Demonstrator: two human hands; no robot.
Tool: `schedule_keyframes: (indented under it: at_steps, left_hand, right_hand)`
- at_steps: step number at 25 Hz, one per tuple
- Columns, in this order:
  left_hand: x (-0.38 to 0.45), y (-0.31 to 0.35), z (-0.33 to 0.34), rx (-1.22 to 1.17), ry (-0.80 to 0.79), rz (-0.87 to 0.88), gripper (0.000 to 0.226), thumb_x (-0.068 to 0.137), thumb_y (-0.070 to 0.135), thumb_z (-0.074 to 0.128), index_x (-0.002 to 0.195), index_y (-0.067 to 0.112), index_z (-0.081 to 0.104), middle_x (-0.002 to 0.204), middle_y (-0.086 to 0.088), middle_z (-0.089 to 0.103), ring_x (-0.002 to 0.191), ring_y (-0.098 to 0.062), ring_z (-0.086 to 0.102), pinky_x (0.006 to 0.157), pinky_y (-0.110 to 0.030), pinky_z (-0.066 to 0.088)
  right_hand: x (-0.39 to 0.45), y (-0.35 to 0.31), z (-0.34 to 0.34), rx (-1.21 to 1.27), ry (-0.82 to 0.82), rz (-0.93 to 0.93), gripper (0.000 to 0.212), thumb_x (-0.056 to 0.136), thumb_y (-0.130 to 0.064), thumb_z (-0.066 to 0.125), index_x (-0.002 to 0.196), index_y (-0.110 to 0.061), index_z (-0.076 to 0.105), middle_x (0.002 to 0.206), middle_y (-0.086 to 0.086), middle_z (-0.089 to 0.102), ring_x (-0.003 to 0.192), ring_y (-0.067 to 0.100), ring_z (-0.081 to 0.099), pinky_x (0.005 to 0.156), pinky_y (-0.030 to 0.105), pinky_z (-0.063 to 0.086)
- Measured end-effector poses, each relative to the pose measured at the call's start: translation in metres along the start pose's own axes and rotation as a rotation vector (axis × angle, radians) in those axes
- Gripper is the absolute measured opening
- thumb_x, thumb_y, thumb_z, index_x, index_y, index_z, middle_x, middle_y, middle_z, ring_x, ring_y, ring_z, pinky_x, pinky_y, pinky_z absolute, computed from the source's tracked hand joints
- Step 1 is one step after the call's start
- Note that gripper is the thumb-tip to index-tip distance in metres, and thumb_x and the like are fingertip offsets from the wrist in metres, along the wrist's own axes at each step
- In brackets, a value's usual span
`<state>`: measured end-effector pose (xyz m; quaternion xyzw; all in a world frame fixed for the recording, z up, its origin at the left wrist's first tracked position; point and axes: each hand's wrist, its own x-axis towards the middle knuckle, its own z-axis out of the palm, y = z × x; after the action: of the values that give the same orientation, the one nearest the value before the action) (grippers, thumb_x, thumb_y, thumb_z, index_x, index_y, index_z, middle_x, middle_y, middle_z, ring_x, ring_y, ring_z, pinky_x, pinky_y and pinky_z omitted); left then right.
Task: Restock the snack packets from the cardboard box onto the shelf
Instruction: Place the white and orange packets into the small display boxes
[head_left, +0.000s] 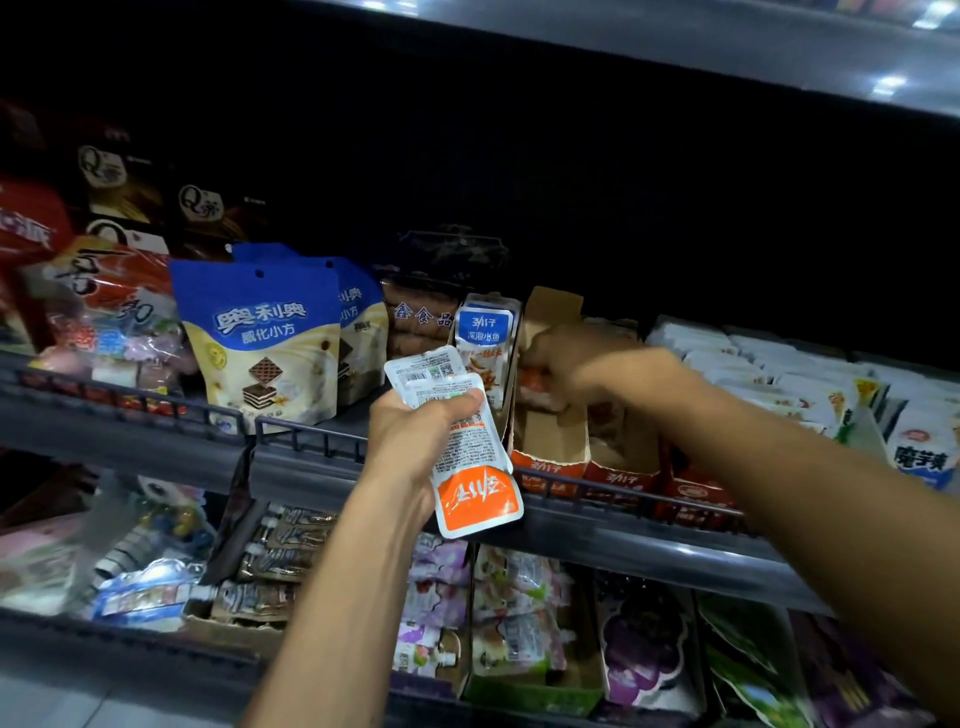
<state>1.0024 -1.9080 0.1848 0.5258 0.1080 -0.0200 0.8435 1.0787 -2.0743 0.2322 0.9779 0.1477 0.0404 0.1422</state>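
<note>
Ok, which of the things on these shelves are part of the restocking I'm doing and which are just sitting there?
Part of the job:
- orange snack packets, held in the left hand
- cardboard display box on the shelf, with the right hand reaching into it
- shelf rail

Just sitting there:
- blue wafer bags
- white packets at the right
- lower-shelf pouches
</note>
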Motion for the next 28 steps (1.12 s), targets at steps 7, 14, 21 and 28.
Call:
schedule_keyframes:
  at_steps: [7, 14, 21, 28]
  left_hand:
    - [0.000, -0.004, 0.004, 0.015, -0.030, 0.001, 0.021, 0.080, -0.002, 0.076, 0.096, 0.010, 0.069, 0.085, -0.011, 0.076, 0.063, -0.025, 0.073, 0.055, -0.036, 0.061]
    - [0.007, -0.005, 0.005, 0.013, -0.034, 0.006, 0.021, 0.080, -0.001, 0.077, 0.096, 0.011, 0.070, 0.082, -0.009, 0.077, 0.063, -0.025, 0.073, 0.057, -0.037, 0.060]
    - [0.007, -0.003, 0.008, -0.048, -0.006, -0.015, 0.023, 0.081, 0.001, 0.076, 0.102, 0.009, 0.069, 0.086, -0.010, 0.077, 0.064, -0.024, 0.073, 0.054, -0.034, 0.059]
    - [-0.002, 0.001, 0.020, -0.308, -0.006, 0.048, 0.030, 0.087, 0.018, 0.073, 0.114, 0.006, 0.068, 0.094, -0.012, 0.076, 0.077, -0.024, 0.075, 0.066, -0.039, 0.062]
  right_hand:
    - [0.026, 0.033, -0.018, 0.222, -0.032, 0.078, 0.041, 0.092, -0.015, 0.058, 0.132, -0.023, 0.051, 0.129, 0.001, 0.055, 0.110, 0.019, 0.055, 0.090, 0.032, 0.046]
    - [0.041, 0.029, 0.002, 0.134, 0.215, 0.099, 0.031, 0.092, -0.022, 0.058, 0.123, -0.023, 0.054, 0.111, 0.003, 0.062, 0.095, 0.020, 0.060, 0.072, 0.028, 0.043]
    - [0.016, 0.011, -0.012, 0.194, 0.396, 0.155, 0.014, 0.093, -0.028, 0.055, 0.100, -0.020, 0.063, 0.094, 0.003, 0.067, 0.077, 0.018, 0.060, 0.061, 0.027, 0.042]
    - [-0.068, -0.033, -0.025, 1.202, -0.297, 0.029, 0.046, 0.076, -0.022, 0.080, 0.115, -0.020, 0.055, 0.098, 0.014, 0.073, 0.096, 0.044, 0.066, 0.086, 0.060, 0.050]
